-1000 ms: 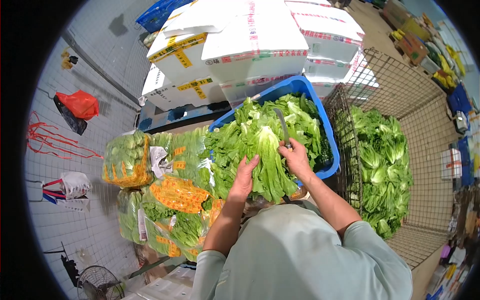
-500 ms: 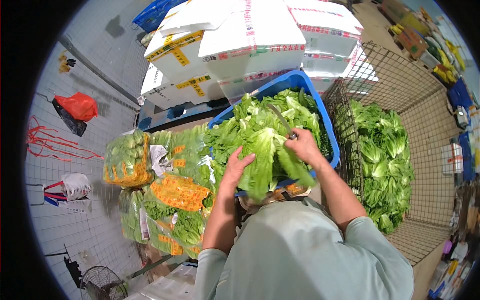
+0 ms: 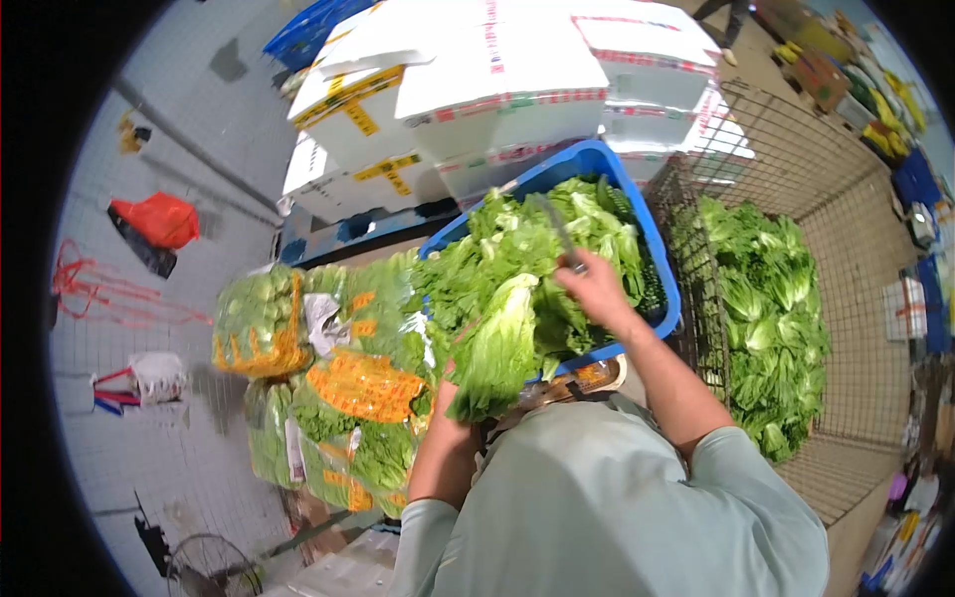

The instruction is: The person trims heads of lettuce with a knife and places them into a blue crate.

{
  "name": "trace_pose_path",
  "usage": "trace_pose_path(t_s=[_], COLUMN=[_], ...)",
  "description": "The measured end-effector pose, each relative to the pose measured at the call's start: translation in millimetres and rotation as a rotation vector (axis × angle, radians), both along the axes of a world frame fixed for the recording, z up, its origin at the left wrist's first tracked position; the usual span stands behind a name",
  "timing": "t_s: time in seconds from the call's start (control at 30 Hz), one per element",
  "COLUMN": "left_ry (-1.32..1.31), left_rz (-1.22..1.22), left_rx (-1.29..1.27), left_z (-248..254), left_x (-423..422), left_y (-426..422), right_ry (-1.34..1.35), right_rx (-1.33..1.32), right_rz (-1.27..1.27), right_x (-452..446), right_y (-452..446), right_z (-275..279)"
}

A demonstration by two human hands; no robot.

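A leafy green lettuce [image 3: 494,343] hangs over the near left edge of the blue crate [image 3: 652,244]. My left hand [image 3: 453,372] supports it from the left, its fingers mostly hidden by the leaves. My right hand [image 3: 599,291] is closed around the handle of a knife [image 3: 558,231], the blade pointing up and away over the crate. Loose lettuce leaves [image 3: 497,234] fill the crate below both hands. Dark green bumpy vegetables [image 3: 652,289] show along its right side.
On the right, a wire cage [image 3: 851,229] holds several lettuces [image 3: 761,318]. Bagged greens [image 3: 368,438] are piled at the left. White foam boxes [image 3: 502,75] stand stacked behind the crate. A person's legs [image 3: 731,25] appear at the far top right.
The lettuce has shifted left and toward me, and now covers most of my left hand. The right hand stays near the same spot with the knife. Legs have appeared at the top right.
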State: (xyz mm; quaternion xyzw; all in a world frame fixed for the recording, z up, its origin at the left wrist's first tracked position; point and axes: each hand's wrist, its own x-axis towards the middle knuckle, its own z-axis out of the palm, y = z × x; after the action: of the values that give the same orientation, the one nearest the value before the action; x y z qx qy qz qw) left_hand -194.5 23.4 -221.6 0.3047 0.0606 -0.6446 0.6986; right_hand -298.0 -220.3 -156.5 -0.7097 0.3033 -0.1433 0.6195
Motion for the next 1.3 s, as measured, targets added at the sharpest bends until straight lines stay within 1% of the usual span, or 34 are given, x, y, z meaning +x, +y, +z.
trace_pose_path(t_s=[0.03, 0.07, 0.1, 0.13, 0.17, 0.23, 0.27, 0.3, 0.37, 0.4, 0.47, 0.5, 0.53, 0.57, 0.6, 0.63, 0.67, 0.7, 0.73, 0.77, 0.8, 0.87, 0.93, 0.97, 1.0, 1.03, 1.07, 1.1, 1.13, 1.17, 1.2, 1.23, 1.27, 1.3], left_ry=[-0.010, -0.029, -0.047, -0.055, -0.062, -0.076, -0.097, -0.125, -0.248, -0.336, -0.298, -0.278, -0.272, -0.266, -0.253, -0.267, -0.281, -0.311, -0.314, -0.316, -0.326, -0.461, -0.649, -0.759, -0.825, -0.928, -1.035, -1.121, -1.343, -1.556, -1.574, -1.660, -1.727, -1.774], left_rz=[-0.013, -0.026, -0.051, -0.086, -0.125, -0.191, -0.207, -0.218, -0.179, -0.171, -0.247, -0.289, -0.265, -0.234, -0.318, -0.368, -0.413, -0.417, -0.437, -0.459, -0.476, -0.479, -0.436, -0.403, -0.342, -0.307, -0.262, -0.211, -0.166, -0.151, -0.164, -0.176, -0.192, -0.215], left_rx=[0.015, 0.041, 0.059, 0.076, 0.092, 0.132, 0.161, 0.188, 0.249, 0.215, 0.116, 0.046, 0.056, 0.066, 0.021, 0.005, -0.015, 0.038, 0.074, 0.107, 0.137, 0.146, 0.142, 0.138, 0.108, -0.022, -0.132, -0.213, -0.435, -0.605, -0.692, -0.767, -0.807, -0.819], left_z=[1, 4, 7, 8, 10, 10, 11, 12, 45, 40, 36, 13, 13, 15, 11, 2, -7, -9, -17, -24, -23, -18, 11, 35, 69, 100, 130, 167, 203, 241, 270, 291, 302, 309], left_x=[-1, -2, -2, -1, -1, -4, -8, -10, -35, -37, -36, -26, -32, -38, -37, -35, -34, -39, -41, -43, -48, -58, -73, -83, -95, -105, -113, -124, -127, -131, -132, -131, -132, -134], left_y=[1, 5, 5, 0, -6, -17, -25, -33, -59, -68, -90, -101, -111, -121, -125, -129, -133, -135, -136, -139, -142, -151, -172, -184, -196, -204, -207, -207, -208, -204, -197, -190, -177, -163], right_ry=[0.024, -0.005, -0.050, -0.165, -0.118, -0.129, -0.080, -0.105, -0.195, -0.188, -0.230, -0.281, -0.363, -0.385, -0.462, -0.508, -0.643, -0.650, -0.664, -0.572, -0.387, -0.219, -0.255, -0.180, -0.106, -0.172, -0.142, -0.112, -0.176, -0.331, -0.258, -0.215, -0.247, -0.328], right_rx=[0.092, 0.223, 0.130, 0.326, 0.418, 0.424, 0.435, 0.409, 0.454, 0.495, 0.551, 0.595, 0.581, 0.458, 0.419, 0.377, 0.398, 0.331, 0.239, 0.069, -0.081, -0.043, 0.116, 0.202, 0.283, 0.274, 0.247, 0.229, 0.147, 0.017, -0.002, 0.005, -0.068, -0.046], right_rz=[0.041, 0.056, 0.062, 0.026, 0.030, 0.009, 0.001, -0.029, -0.168, -0.247, -0.410, -0.481, -0.591, -0.726, -0.849, -1.002, -1.160, -1.291, -1.454, -1.562, -1.650, -1.790, -1.751, -1.684, -1.605, -1.536, -1.435, -1.303, -1.202, -1.079, -0.967, -0.791, -0.713, -0.651], right_x=[-2, -3, -3, -7, -12, -29, -39, -45, -62, -75, -107, -134, -156, -184, -214, -249, -286, -321, -349, -380, -402, -434, -419, -400, -376, -353, -331, -303, -277, -252, -229, -207, -185, -161], right_y=[11, 21, 26, 29, 29, 23, 17, 15, 12, 6, -10, -20, -32, -45, -64, -79, -90, -98, -106, -115, -116, -113, -97, -86, -82, -82, -86, -89, -98, -111, -120, -125, -139, -144], right_z=[0, -12, -18, -22, -24, -11, -4, -13, -22, -19, -21, -2, -16, -10, -21, -19, -22, -15, -22, -46, -62, -119, -137, -135, -130, -148, -146, -135, -113, -105, -77, -40, -35, -26])
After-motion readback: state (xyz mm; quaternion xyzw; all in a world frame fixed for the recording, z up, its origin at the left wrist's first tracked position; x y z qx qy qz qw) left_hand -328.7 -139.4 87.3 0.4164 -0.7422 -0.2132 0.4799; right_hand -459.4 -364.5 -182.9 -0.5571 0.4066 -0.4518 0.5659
